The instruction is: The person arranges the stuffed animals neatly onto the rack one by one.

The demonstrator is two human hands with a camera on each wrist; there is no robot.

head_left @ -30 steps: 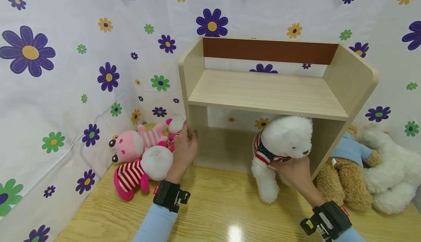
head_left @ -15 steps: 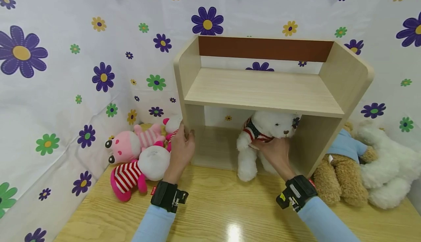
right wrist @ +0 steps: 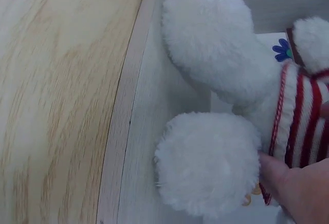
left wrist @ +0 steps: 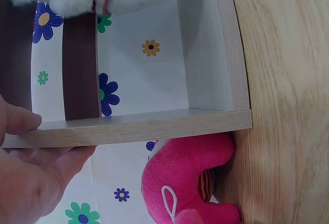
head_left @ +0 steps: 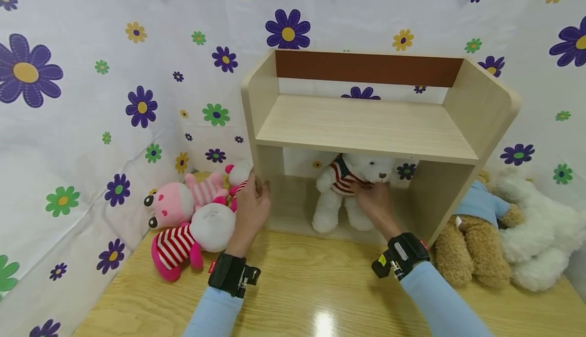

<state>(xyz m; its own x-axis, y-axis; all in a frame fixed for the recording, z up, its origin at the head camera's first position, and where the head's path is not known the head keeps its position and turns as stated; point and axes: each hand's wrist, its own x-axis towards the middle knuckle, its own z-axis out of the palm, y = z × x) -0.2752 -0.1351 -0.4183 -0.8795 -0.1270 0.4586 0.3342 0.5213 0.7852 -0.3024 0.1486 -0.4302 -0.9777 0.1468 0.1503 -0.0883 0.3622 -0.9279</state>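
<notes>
A white teddy bear in a red-and-white striped sweater sits upright in the lower compartment of a light wooden shelf. My right hand grips the bear at its sweater front. In the right wrist view, the bear's two fluffy feet are at the shelf's bottom board, and my thumb presses at the sweater hem. My left hand holds the front edge of the shelf's left side panel, thumb inside and fingers outside. The top of the bear's head is hidden behind the middle board.
Left of the shelf lie a pink plush toy, a plush in a red-striped outfit and another partly hidden plush. To the right lean a brown teddy bear in a blue shirt and a white plush. Flowered cloth hangs behind.
My right hand has moved the white bear leftward and back, from the shelf's front right into the lower compartment, and the bear now faces forward. My left hand stays on the side panel.
</notes>
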